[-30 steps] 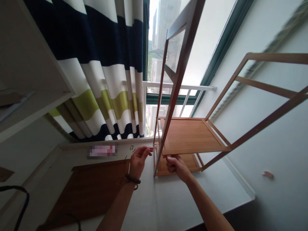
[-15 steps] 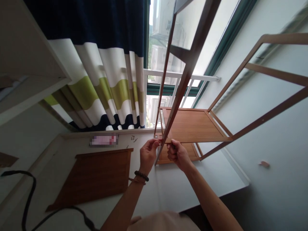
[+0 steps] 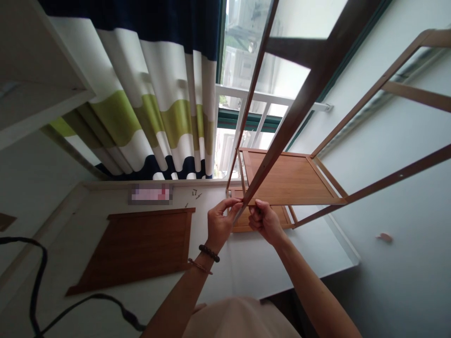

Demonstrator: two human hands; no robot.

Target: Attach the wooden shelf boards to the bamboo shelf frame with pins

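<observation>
A wooden rack stands before me, with a brown shelf board (image 3: 285,176) between its side frames. My left hand (image 3: 220,223) is closed in a pinch against the outer side of the near upright (image 3: 294,119), level with the board's corner. Whatever lies between those fingertips is too small to make out. On the other side of the upright, my right hand (image 3: 268,223) grips the board's front edge near that corner, thumb on top and fingers curled below. A lower shelf (image 3: 239,228) shows partly behind my hands.
Left of the rack, a loose wooden panel (image 3: 141,249) lies on the white surface. Several small screws (image 3: 195,192) and a blurred-out box (image 3: 150,193) are beyond it. A black cable (image 3: 40,277) loops at lower left. Curtains (image 3: 158,112) and a railing (image 3: 271,98) stand behind.
My view has shifted, and the near upright looks larger and leans further right. My left fingertips now press closer against the upright. My right hand keeps its grip at the board's corner.
</observation>
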